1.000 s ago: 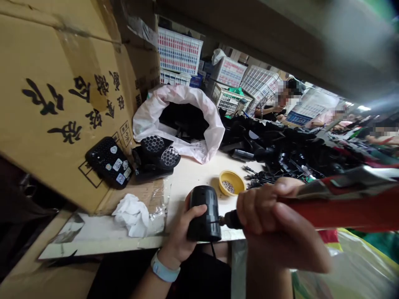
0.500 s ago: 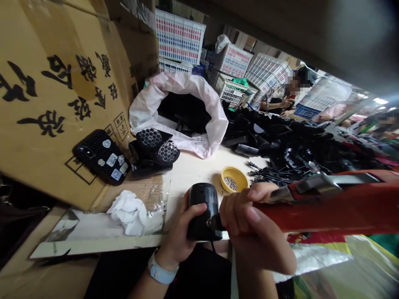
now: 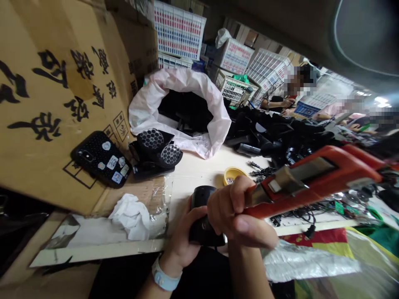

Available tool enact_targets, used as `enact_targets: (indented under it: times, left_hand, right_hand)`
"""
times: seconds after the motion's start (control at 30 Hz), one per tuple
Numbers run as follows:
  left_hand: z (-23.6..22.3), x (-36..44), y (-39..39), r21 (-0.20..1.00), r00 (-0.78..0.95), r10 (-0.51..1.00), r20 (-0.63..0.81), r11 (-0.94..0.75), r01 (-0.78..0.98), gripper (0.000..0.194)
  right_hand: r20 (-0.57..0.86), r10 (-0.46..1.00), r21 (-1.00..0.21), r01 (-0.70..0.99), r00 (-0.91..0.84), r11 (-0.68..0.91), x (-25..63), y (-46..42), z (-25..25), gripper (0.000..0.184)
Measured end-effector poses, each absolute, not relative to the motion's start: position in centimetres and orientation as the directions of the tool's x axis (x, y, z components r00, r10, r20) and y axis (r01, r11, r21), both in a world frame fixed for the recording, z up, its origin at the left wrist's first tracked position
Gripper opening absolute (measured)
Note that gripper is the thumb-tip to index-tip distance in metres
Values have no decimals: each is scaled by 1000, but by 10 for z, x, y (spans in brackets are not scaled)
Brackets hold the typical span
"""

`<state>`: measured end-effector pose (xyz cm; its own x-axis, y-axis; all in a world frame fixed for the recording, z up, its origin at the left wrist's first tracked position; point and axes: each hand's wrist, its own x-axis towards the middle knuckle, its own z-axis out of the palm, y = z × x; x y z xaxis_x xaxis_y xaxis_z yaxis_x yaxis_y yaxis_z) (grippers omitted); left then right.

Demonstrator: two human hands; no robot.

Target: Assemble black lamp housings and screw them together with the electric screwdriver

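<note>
My left hand [image 3: 186,234], a pale blue band on its wrist, grips a rounded black hair dryer housing [image 3: 203,196] at the table's front edge. A thin cord hangs below the housing. My right hand [image 3: 238,214] is wrapped around the front end of a red power screwdriver [image 3: 314,176] with a metal lever. Its body slants up to the right, and my fingers hide its tip against the housing. Just behind my right hand stands a yellow bowl [image 3: 234,171] of small screws.
A white sack [image 3: 218,108] of black parts stands behind, beside honeycomb-ended black pieces [image 3: 170,155]. At left are a cardboard box [image 3: 71,137], a phone [image 3: 102,160] and crumpled tissue [image 3: 131,216]. Black parts [image 3: 264,133] pile up at right; a co-worker [image 3: 280,101] sits beyond.
The screwdriver's rear end has swung and turned, showing more of its side. My right hand has shifted slightly left over the housing, which my left hand still holds.
</note>
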<state>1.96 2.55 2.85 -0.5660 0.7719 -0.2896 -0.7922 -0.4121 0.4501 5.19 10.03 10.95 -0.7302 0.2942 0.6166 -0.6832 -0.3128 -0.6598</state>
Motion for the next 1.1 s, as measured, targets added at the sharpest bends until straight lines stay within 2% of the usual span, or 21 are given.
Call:
enact_targets:
  times: [0.1,0.2,0.37,0.5,0.63,0.7,0.8,0.93,1.0,1.1]
  left_hand:
    - [24,21,25,433,-554,776,-303,-406,-805,21]
    - [21,20,20,417,-507,795,-333,-358,-835,20]
    - [18,16,9,369,-343,873,-346,-209,-906,45]
    - [13,16,7,361,-322,901,-291,-208,-909,43]
    - [4,17,7,346,-315,924,-218,-229,-910,40]
    - [2,18,6,355,-320,925,-206,-234,-905,47]
    - [6,19,5,431,-338,915,-219,-220,-875,59]
    - [10,19,3,531,-363,902,-232,-196,-825,52]
    - [9,19,3,516,-357,906,-227,-199,-833,47]
    - [7,18,3,413,-303,928,-215,-194,-890,44]
  right_hand:
    - [595,336,-680,-680,-730,-273,56,100,112,13]
    - [583,442,-674,-709,-682,-207,70,105,123,17]
    - [520,751,-614,-790,-406,-1,94,127,149,20]
    - [437,846,-647,-760,-306,59,90,135,147,17]
    - [419,856,-671,-738,-304,66,79,132,133,17]
    - [413,856,-679,-732,-312,61,75,130,128,17]
    - [420,853,-688,-721,-309,78,73,127,122,16]
    - [479,817,-700,-702,-322,134,77,124,114,14]
    - [520,764,-714,-685,-382,144,79,125,111,13]
    - [568,655,-719,-688,-498,101,79,128,109,12]
